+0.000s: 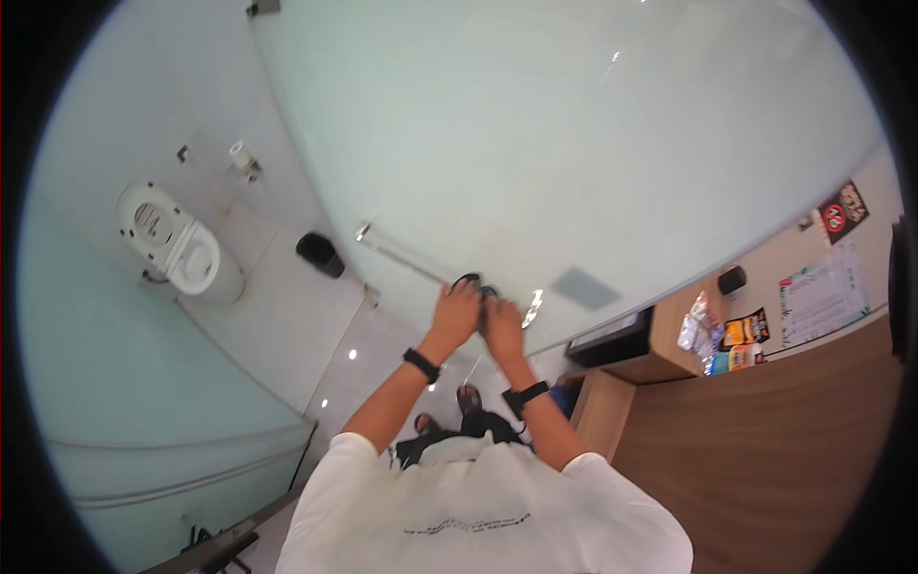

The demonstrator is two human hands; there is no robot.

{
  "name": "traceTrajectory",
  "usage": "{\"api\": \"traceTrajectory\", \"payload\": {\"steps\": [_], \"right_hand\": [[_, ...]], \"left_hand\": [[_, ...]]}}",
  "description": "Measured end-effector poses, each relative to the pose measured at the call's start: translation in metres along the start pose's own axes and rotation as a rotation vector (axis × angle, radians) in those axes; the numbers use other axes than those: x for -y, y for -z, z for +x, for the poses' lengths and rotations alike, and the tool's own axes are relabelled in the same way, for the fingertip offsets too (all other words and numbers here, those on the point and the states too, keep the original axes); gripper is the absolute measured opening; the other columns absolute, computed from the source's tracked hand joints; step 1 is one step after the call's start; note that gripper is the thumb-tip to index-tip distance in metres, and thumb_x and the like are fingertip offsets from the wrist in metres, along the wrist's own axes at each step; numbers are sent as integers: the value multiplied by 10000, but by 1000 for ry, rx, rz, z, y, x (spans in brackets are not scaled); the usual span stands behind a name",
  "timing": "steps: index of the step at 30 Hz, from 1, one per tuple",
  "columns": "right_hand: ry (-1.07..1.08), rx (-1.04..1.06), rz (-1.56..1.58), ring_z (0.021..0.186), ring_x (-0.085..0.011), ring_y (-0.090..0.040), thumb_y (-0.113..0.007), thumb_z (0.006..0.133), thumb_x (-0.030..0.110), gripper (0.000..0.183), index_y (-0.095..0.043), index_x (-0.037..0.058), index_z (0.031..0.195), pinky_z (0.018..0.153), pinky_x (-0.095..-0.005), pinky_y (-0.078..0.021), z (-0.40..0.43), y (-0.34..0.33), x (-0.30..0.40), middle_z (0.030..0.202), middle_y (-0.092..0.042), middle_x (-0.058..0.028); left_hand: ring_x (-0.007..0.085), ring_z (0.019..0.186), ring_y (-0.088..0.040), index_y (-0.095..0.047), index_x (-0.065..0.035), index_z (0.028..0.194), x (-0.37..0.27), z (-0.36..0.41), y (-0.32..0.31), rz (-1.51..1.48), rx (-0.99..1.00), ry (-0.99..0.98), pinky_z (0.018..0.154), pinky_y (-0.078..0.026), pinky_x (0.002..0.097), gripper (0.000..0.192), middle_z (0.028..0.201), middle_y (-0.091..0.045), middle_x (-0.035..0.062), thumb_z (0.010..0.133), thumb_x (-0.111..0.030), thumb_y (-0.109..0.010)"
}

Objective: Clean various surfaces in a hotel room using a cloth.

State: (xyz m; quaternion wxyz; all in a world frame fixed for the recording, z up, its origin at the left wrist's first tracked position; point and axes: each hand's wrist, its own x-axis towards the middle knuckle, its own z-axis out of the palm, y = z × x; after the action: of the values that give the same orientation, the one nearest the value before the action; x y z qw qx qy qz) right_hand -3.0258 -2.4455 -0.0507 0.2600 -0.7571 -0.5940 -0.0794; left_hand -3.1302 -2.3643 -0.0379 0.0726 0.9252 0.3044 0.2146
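Observation:
Both of my hands are raised close together in front of a large frosted glass panel [538, 158]. My left hand [457, 310] is at a small dark object [470, 278] by the right end of a metal bar [409, 260] on the glass. Beside it, my right hand [503, 326] has its fingers curled around a dark thing [486, 305], partly hidden and blurred. Whether the two dark parts belong to one object, I cannot tell. A black band circles each wrist.
Toilet [195, 264] with raised lid, black bin [320, 255] and toilet paper roll [240, 152] are at the left. On the right, a wooden cabinet [753, 445] adjoins a shelf [667, 341] with several packets [746, 328]. Another glass panel [165, 387] stands lower left.

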Motion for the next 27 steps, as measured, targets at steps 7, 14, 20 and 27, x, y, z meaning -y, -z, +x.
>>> {"api": "traceTrajectory", "payload": {"steps": [7, 14, 20, 27], "right_hand": [[152, 30, -33, 967, -368, -531, -604, 779, 64, 430, -541, 13, 1201, 844, -446, -462, -29, 34, 14, 1102, -558, -208], [406, 10, 497, 645, -284, -569, -645, 772, 130, 127, -633, 25, 842, 583, -366, -453, -42, 226, -14, 677, -559, -134], [-180, -563, 750, 610, -195, -446, -465, 885, 152, 248, -453, -1, 690, 593, -307, -377, -19, 246, -122, 638, -421, -91], [-128, 369, 1067, 1290, -241, -373, -387, 982, 228, 487, -363, -63, 1372, 1091, -327, -267, 10, 116, -179, 1380, -440, -160]], "left_hand": [[301, 979, -606, -553, -41, 990, -8, -7, 4, 12, 158, 87, 898, -422, 466, 257, 975, -641, 147, 755, -132, -608], [325, 852, -623, -551, -29, 958, -52, 8, -28, 61, 243, 20, 800, -468, 433, 299, 861, -636, 156, 680, -86, -643], [333, 891, -552, -532, -22, 939, -82, 11, -34, -85, 17, 78, 785, -446, 422, 377, 931, -548, 181, 586, -46, -662], [349, 735, -531, -480, -65, 695, -113, -32, -30, -435, 127, 56, 550, -372, 435, 214, 729, -497, 124, 530, -76, -616]]}}
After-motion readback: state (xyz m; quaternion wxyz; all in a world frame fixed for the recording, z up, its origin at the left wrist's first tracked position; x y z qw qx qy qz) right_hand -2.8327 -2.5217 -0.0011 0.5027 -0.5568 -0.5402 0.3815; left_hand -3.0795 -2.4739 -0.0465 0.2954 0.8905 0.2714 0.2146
